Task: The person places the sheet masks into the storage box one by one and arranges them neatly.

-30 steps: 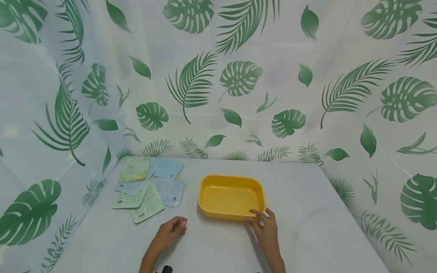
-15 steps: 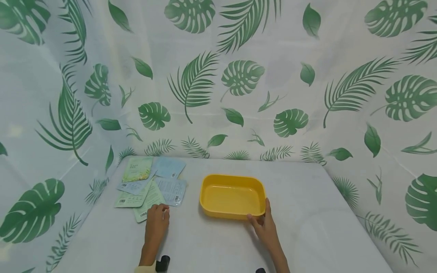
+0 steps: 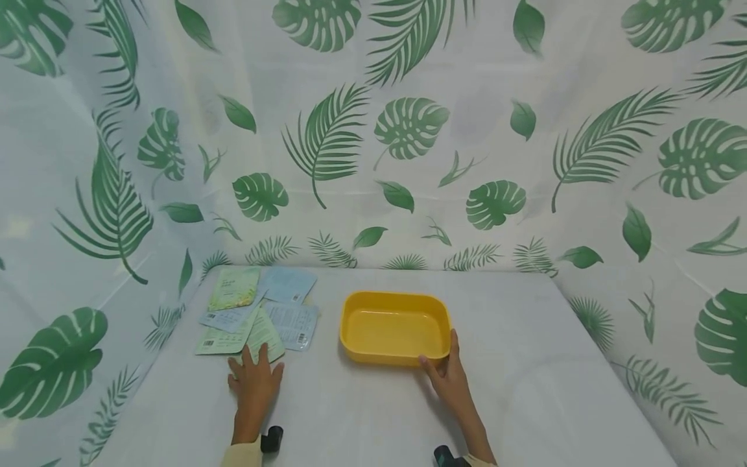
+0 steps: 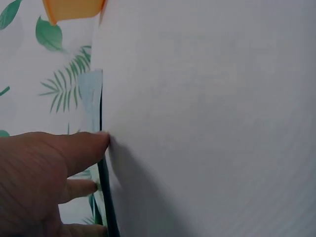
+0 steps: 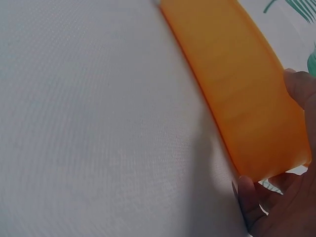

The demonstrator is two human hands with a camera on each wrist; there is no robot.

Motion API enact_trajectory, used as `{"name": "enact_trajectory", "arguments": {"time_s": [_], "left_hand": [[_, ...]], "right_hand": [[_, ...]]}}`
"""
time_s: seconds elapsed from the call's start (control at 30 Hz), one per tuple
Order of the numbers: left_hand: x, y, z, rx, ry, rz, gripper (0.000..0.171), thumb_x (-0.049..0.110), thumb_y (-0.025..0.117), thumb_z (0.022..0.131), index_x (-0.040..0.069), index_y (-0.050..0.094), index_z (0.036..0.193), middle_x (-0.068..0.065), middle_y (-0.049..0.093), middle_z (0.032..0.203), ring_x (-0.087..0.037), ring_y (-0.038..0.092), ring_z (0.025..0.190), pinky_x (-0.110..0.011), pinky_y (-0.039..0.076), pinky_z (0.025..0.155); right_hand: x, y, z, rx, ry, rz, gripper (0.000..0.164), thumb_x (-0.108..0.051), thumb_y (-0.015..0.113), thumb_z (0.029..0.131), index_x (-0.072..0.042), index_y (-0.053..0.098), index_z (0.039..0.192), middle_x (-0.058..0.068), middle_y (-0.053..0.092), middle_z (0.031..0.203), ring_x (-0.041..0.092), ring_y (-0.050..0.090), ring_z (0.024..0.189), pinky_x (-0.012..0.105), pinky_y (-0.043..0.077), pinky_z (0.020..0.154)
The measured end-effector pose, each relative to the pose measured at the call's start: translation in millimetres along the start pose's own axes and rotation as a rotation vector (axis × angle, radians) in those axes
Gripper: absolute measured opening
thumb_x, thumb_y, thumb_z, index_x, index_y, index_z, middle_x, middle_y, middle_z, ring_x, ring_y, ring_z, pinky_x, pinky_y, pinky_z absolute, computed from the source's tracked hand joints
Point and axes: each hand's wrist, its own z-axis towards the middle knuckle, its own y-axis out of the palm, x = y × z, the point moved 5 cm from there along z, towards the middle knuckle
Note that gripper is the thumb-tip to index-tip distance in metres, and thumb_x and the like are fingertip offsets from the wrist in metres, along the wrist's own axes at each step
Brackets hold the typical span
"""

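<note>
A yellow rectangular tray (image 3: 379, 359) stands on the white table, its inside bare. My right hand (image 3: 452, 379) holds its near right corner, thumb on the near wall and fingers round the right side. The right wrist view shows the thumb at the rim of the tray wall (image 5: 237, 89) and other fingers low at the corner. My left hand (image 3: 255, 383) lies with spread fingers over the near end of a green flat sachet packet (image 3: 265, 334). In the left wrist view the fingertips (image 4: 101, 143) touch the packet's edge.
Several more flat packets overlap at the back left: a green one with a yellow floral edge (image 3: 233, 288), a light blue one (image 3: 287, 284), and a printed grey-blue one (image 3: 294, 324). A leaf-patterned curtain (image 3: 420, 214) hangs behind and beside the table.
My left hand has moved left from beside the tray to the green packet, its fingers spreading. My right hand's fingers have shifted from the rim to the tray's right side.
</note>
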Motion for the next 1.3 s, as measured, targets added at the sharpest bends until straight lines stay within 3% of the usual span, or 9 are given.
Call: {"name": "enact_trajectory", "arguments": {"time_s": [0.2,0.43,0.6,0.73,0.87,0.97,1.1,1.2,1.3], "left_hand": [[-7.6,-4.7,4.1,-0.049,-0.031,-0.122,0.059,0.024,0.060,0.096,-0.004,0.038,0.144,-0.044,-0.001,0.150,-0.073,-0.011,0.131,-0.080,0.006,0.103],[-13.7,-17.3,5.4,0.130,-0.042,-0.183,0.038,0.004,0.069,0.086,-0.006,0.061,0.122,-0.042,0.021,0.144,-0.062,0.020,0.133,-0.074,0.028,0.099],[-18.2,-21.1,6.4,0.228,-0.049,-0.327,0.032,-0.004,0.070,0.081,-0.009,0.066,0.113,-0.045,0.025,0.141,-0.062,0.024,0.131,-0.067,0.026,0.102],[-22.5,-22.7,6.9,0.335,-0.112,-0.499,0.029,-0.007,0.070,0.079,-0.012,0.067,0.108,-0.045,0.027,0.137,-0.058,0.026,0.129,-0.064,0.025,0.103],[-30.4,-28.8,6.1,0.403,-0.178,-0.575,0.029,-0.009,0.068,0.079,-0.012,0.067,0.108,-0.043,0.035,0.130,-0.054,0.031,0.125,-0.060,0.026,0.103],[-38.4,-34.3,5.0,0.356,-0.234,-0.609,0.033,-0.007,0.066,0.081,-0.011,0.064,0.114,-0.042,0.043,0.130,-0.053,0.035,0.127,-0.059,0.029,0.105],[-45.1,-31.4,4.4,0.185,-0.330,-0.675,0.042,-0.002,0.061,0.087,-0.009,0.054,0.128,-0.037,0.045,0.138,-0.049,0.043,0.129,-0.054,0.039,0.104],[-43.8,-26.9,3.9,0.069,-0.358,-0.737,0.048,-0.001,0.054,0.088,-0.010,0.049,0.134,-0.037,0.036,0.146,-0.047,0.041,0.132,-0.048,0.044,0.101],[-38.2,-26.5,3.8,0.027,-0.350,-0.780,0.049,0.000,0.050,0.086,-0.011,0.049,0.134,-0.034,0.039,0.145,-0.042,0.048,0.125,-0.036,0.052,0.089]], "right_hand": [[0.4,1.1,1.9,-0.010,0.017,-0.003,0.102,-0.046,0.063,0.092,-0.012,-0.008,0.157,0.020,0.005,0.164,0.040,0.011,0.150,0.056,0.016,0.118],[-0.1,-0.9,0.4,-0.009,0.037,-0.007,0.103,-0.047,0.064,0.091,-0.012,-0.007,0.157,0.021,0.005,0.164,0.042,0.011,0.149,0.058,0.015,0.118],[-0.1,-0.5,-0.4,-0.015,0.040,-0.014,0.102,-0.047,0.064,0.091,-0.014,-0.007,0.157,0.021,0.006,0.163,0.042,0.012,0.149,0.058,0.016,0.118],[-0.3,-0.3,-1.3,-0.015,0.032,-0.012,0.101,-0.046,0.064,0.092,-0.014,-0.006,0.157,0.021,0.007,0.163,0.043,0.013,0.149,0.058,0.017,0.117],[-0.6,2.2,-1.4,-0.019,0.010,-0.015,0.100,-0.046,0.063,0.093,-0.013,-0.006,0.157,0.022,0.008,0.163,0.043,0.015,0.148,0.058,0.018,0.117],[-1.7,4.9,-1.7,-0.024,-0.005,-0.013,0.099,-0.043,0.063,0.093,-0.010,-0.004,0.157,0.024,0.009,0.162,0.043,0.015,0.148,0.058,0.018,0.117],[-1.4,4.8,-2.5,-0.023,0.003,-0.014,0.098,-0.043,0.062,0.093,-0.007,-0.003,0.156,0.025,0.008,0.161,0.044,0.015,0.147,0.057,0.017,0.118],[0.3,2.1,-1.7,-0.029,0.024,-0.026,0.100,-0.047,0.061,0.093,-0.008,-0.005,0.156,0.026,0.007,0.161,0.045,0.014,0.147,0.057,0.017,0.117],[0.5,-1.3,0.6,-0.031,0.031,-0.039,0.101,-0.047,0.061,0.093,-0.011,-0.008,0.157,0.026,0.007,0.161,0.046,0.014,0.147,0.058,0.017,0.117]]}}
